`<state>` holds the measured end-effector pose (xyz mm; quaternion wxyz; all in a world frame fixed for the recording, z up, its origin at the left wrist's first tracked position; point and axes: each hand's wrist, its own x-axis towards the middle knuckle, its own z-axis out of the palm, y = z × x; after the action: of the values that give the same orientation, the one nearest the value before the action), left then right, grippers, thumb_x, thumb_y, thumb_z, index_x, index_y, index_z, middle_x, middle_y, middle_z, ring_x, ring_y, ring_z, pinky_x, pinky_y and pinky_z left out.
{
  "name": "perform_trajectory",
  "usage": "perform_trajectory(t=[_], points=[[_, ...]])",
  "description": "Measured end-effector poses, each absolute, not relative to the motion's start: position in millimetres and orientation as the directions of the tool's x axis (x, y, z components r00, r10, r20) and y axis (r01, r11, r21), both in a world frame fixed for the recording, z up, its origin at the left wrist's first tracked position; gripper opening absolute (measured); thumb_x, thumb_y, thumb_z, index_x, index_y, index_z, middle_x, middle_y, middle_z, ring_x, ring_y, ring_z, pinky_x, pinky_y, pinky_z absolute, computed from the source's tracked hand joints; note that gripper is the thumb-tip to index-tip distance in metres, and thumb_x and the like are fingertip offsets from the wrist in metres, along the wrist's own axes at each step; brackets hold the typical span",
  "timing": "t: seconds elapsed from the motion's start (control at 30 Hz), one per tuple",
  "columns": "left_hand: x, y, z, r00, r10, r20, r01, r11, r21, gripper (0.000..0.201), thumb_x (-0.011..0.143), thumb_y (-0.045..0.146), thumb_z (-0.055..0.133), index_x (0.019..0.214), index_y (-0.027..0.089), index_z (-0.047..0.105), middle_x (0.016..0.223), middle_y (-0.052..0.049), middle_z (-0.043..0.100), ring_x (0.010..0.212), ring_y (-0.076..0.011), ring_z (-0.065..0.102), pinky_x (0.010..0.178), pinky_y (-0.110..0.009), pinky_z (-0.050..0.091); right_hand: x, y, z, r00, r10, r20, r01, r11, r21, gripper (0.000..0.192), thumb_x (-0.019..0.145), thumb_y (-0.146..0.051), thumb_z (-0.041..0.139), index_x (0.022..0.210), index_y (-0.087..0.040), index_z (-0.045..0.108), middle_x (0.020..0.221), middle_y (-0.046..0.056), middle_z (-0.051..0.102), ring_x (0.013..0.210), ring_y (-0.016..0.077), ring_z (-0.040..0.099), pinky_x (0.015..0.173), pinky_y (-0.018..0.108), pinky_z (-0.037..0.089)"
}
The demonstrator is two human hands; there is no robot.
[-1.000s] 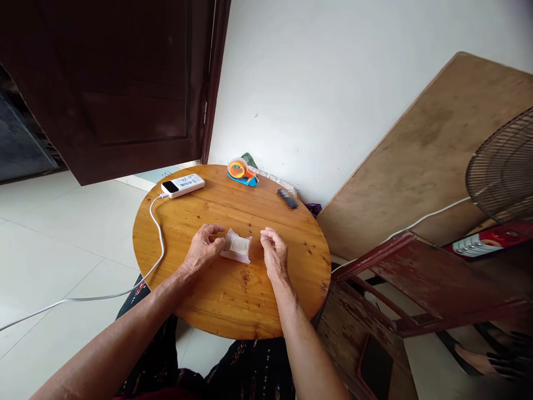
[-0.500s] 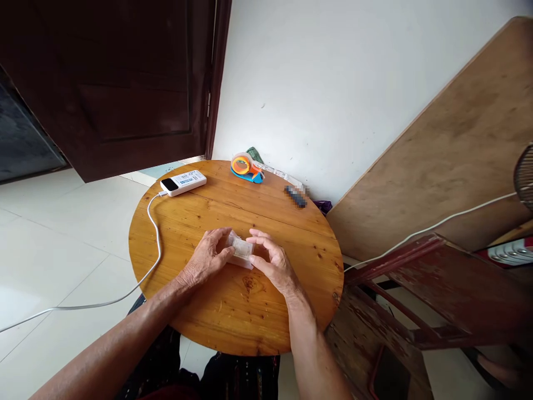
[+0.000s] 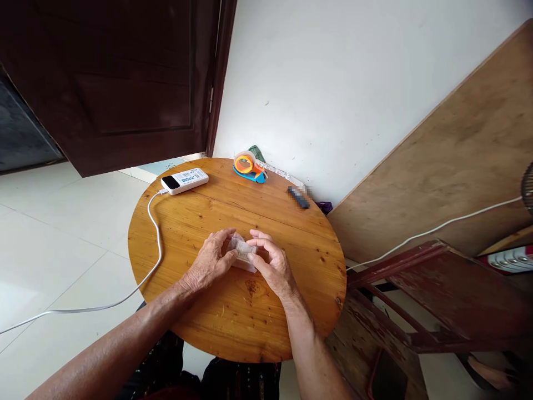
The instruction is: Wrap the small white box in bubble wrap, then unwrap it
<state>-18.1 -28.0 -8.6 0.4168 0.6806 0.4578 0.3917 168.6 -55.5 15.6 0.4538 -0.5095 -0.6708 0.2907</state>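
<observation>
The small clear packet (image 3: pixel 243 251) lies mid-bench (image 3: pixel 233 328), pinched between both hands: left hand (image 3: pixel 210 261) fingers grasp its left end, right hand (image 3: pixel 272 265) its right (equally near).

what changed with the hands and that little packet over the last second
The right hand moved in from beside the small clear packet and took hold of its right edge, so both hands now grip it on the round wooden table. The left hand kept its hold on the left side. The power bank with its white cable, the tape dispenser and the small dark object stayed put.
</observation>
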Motion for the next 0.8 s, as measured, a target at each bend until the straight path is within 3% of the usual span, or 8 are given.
perform_trajectory(t=[0.37,0.6,0.8], points=[[-15,-26,-7,0.248,0.951,0.187,0.360,-0.269,0.893,0.054,0.077,0.027,0.057,0.129,0.012,0.056,0.116,-0.013,0.066,0.108,-0.0279,0.060,0.098,-0.046,0.047,182,-57,12,-0.055,0.953,0.298,0.369,0.297,-0.881,0.021,0.082,-0.028,0.067,0.102,-0.026,0.070,0.132,0.007,0.063,0.127,0.0277,0.054,0.106,0.045,0.042],[-14,-26,-6,0.250,0.952,0.178,0.352,-0.261,0.899,0.054,0.076,0.028,0.057,0.128,0.013,0.056,0.120,-0.013,0.066,0.110,-0.0281,0.060,0.098,-0.045,0.048,185,-59,15,-0.181,0.951,0.251,0.386,0.304,-0.871,0.032,0.079,-0.029,0.069,0.111,-0.027,0.067,0.139,0.008,0.058,0.134,0.0292,0.048,0.113,0.049,0.034],[-15,-27,-3,0.260,0.949,0.180,0.365,-0.269,0.892,0.052,0.077,0.028,0.056,0.127,0.015,0.057,0.116,-0.012,0.067,0.108,-0.0280,0.061,0.096,-0.046,0.049,174,-56,17,-0.122,0.948,0.293,0.459,0.316,-0.831,0.019,0.079,-0.028,0.069,0.098,-0.026,0.071,0.136,0.008,0.060,0.132,0.0277,0.051,0.112,0.047,0.036]])
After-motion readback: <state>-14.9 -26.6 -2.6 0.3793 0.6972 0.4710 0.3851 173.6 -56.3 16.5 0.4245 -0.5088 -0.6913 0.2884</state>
